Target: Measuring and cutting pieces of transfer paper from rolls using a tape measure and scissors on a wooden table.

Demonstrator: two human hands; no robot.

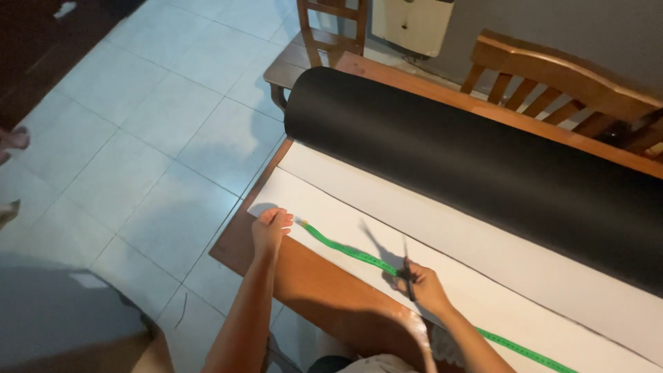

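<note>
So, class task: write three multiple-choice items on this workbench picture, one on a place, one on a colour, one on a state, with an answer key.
1. Where does the left hand rest?
A. on the near left corner of the white sheet, at the tape's end
B. on the black roll
C. on a chair

2. What colour is the measuring tape?
A. yellow
B. green
C. red

3. What is the state of the black roll?
A. fully unrolled and flat
B. standing on end
C. rolled up, lying across the far side of the wooden table

Key: 1 A, the fingers press the sheet's corner beside the tape's end. 2 B, the strip running across the sheet is bright green. 3 C, it lies as a thick cylinder behind the white sheet, while the right hand holds a dark pen-like tool by the tape.
</note>
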